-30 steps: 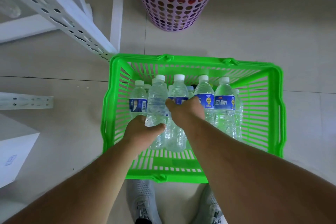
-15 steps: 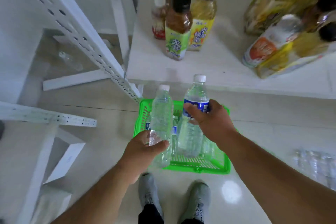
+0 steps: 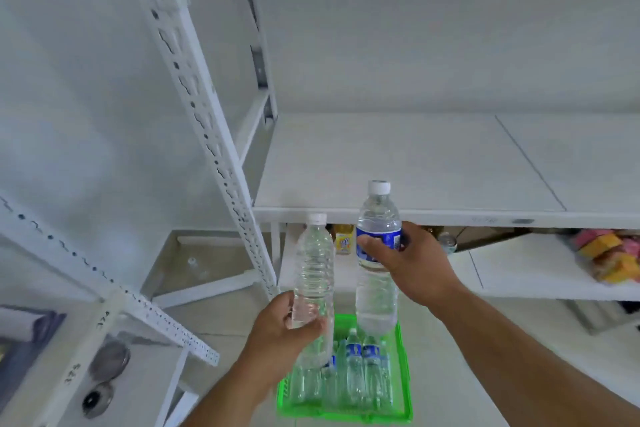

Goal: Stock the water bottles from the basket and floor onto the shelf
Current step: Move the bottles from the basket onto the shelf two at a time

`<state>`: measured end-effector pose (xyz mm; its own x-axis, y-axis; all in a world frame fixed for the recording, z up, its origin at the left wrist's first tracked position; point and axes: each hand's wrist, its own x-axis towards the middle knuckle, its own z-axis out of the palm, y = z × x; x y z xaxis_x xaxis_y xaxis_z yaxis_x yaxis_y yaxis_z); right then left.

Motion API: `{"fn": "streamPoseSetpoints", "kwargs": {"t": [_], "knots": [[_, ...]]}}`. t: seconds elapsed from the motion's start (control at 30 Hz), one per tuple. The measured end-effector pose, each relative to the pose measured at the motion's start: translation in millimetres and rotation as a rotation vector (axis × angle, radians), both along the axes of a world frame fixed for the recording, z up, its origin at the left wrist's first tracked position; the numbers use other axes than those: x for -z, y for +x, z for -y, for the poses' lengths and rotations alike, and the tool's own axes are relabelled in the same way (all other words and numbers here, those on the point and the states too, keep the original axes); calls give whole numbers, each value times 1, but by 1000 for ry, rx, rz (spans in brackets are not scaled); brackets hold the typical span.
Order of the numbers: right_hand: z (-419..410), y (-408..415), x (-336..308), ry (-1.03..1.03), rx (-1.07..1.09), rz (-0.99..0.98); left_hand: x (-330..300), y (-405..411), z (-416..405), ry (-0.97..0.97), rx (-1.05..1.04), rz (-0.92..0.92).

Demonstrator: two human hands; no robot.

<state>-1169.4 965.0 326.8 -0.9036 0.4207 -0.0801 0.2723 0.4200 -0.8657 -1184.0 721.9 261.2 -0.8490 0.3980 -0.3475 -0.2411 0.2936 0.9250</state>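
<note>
My left hand (image 3: 282,331) grips a clear unlabelled water bottle (image 3: 313,274) upright around its lower half. My right hand (image 3: 410,265) holds a blue-labelled water bottle (image 3: 377,218) by its label; its white cap rises just above the front edge of a white shelf (image 3: 415,163). Both bottles hang in front of and slightly below that shelf board. Far below, the green basket (image 3: 405,392) on the floor holds several more water bottles (image 3: 356,367).
A perforated white upright (image 3: 204,135) slants past on the left of the shelf. The lower shelf (image 3: 540,270) carries coloured packets at the right and drink bottles behind my hands. A second rack with round metal items stands at the lower left.
Both hands have lifted their bottles from the basket up to the height of the bare white shelf. My view has tilted upward, so the basket now looks small and far below.
</note>
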Motion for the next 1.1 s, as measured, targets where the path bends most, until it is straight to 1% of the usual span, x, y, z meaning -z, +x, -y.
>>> {"fn": "streamPoseSetpoints", "kwargs": {"t": [0.1,0.2,0.37,0.47,0.67,0.9,1.1], "knots": [[13,18,-49,22,17,-82,-40,9,9,48,-4,-81],[27,35,-85,12,24,-147,-70,20,16,80,12,-156],[41,52,-124,-29,-24,-236,-102,35,21,82,-6,-263],[39,53,-141,-16,-46,-261,-112,36,16,99,-24,-280],[10,42,-156,0,-90,-307,-121,27,-11,120,-73,-296],[-41,18,-150,-33,-152,-298,-122,9,-60,85,-150,-313],[-68,-8,-143,-88,-204,-287,-118,-10,-85,34,-208,-349]]}}
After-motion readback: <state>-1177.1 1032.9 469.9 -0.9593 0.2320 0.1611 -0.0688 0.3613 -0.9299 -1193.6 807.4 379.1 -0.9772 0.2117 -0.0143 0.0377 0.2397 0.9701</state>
